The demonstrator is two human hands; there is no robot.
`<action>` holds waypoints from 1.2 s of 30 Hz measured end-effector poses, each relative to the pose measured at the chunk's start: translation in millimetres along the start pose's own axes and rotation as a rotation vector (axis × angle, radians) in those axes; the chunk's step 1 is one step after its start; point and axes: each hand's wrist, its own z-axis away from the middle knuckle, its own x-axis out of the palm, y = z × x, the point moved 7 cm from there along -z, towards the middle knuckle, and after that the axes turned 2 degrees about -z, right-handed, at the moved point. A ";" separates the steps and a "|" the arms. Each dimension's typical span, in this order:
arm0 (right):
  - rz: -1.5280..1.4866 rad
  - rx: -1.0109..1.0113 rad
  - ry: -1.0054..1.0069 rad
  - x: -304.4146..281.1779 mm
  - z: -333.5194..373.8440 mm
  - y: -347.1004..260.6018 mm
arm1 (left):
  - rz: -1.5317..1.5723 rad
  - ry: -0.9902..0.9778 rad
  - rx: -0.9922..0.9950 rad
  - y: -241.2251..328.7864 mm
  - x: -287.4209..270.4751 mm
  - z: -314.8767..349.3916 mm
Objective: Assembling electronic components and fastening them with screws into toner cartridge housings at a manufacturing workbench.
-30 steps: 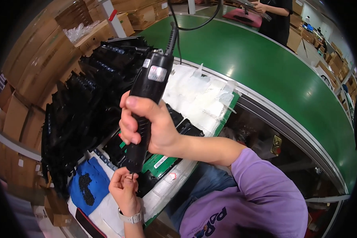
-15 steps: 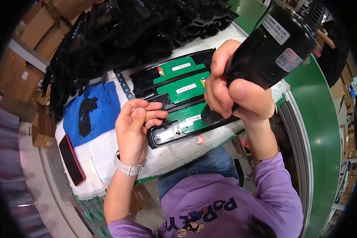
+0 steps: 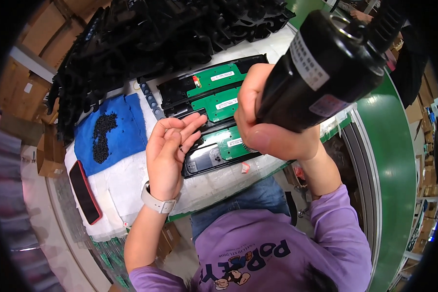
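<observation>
My right hand (image 3: 275, 124) is wrapped around a black electric screwdriver (image 3: 321, 73), which stands tilted over the work. Its tip is hidden behind the hand. Under it lies the nearest black plastic panel (image 3: 204, 159), fitted with a green circuit board (image 3: 231, 144). My left hand (image 3: 168, 151) hovers at this panel's left end, fingers partly stretched and thumb bent in. Between its fingers shows a small black screw (image 3: 182, 149). Two more black panels with a middle green board (image 3: 219, 108) and a far green board (image 3: 216, 78) lie beyond, side by side.
A blue cloth (image 3: 129, 141) at the left bears a pile of small black screws (image 3: 102, 138). A phone with a red case (image 3: 86, 192) lies nearer. Black plastic parts (image 3: 146, 44) are heaped at the back. A grey-blue knobbed strip (image 3: 152, 101) stands left of the panels.
The screwdriver and my right hand have shifted a little left and tilted toward me. My left fingers have straightened somewhat, with a dark screw now showing between them.
</observation>
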 end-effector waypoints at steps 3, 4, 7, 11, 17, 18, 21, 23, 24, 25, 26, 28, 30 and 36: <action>-0.035 -0.038 0.000 2.8 0.9 1.6 | 0.023 -0.004 0.017 0.6 0.4 -0.2; -0.046 -0.050 0.000 3.8 1.9 1.4 | 0.024 -0.004 0.019 0.9 -0.2 -0.1; 0.067 -0.076 0.029 5.8 2.5 1.2 | 0.063 -0.038 0.006 2.7 -2.6 -0.2; 0.262 -0.129 0.065 6.7 1.3 0.6 | 0.161 -0.082 0.008 5.4 -1.7 2.3; -0.396 -0.327 -0.257 16.3 -15.8 -18.2 | 0.321 -0.184 -0.008 16.5 9.7 3.3; -0.422 -0.348 -0.239 19.0 -17.2 -17.3 | 0.314 -0.200 -0.016 16.3 10.3 3.8; -0.403 -0.377 -0.225 28.9 -20.3 -9.8 | 0.382 -0.310 -0.025 19.5 16.8 6.7; -0.382 -0.364 -0.213 32.9 -19.2 -1.7 | 0.381 -0.290 -0.031 18.6 14.0 6.6; -0.383 -0.356 -0.192 33.6 -18.3 0.1 | 0.359 -0.310 -0.048 17.2 13.6 7.0; -0.384 -0.349 -0.171 33.7 -18.3 1.4 | 0.337 -0.332 -0.065 16.0 13.8 7.5; -0.383 -0.345 -0.177 34.4 -18.7 2.1 | 0.341 -0.329 -0.060 16.6 13.1 7.4; -0.447 -0.365 -0.122 27.3 -18.4 1.1 | 0.254 -0.297 -0.089 14.1 11.4 5.8; -0.455 -0.418 -0.116 18.7 -18.7 -4.7 | 0.170 -0.299 -0.111 11.3 9.8 5.7; -0.483 -0.471 0.007 -8.6 -17.6 -17.7 | -0.082 -0.202 -0.134 7.3 5.2 8.0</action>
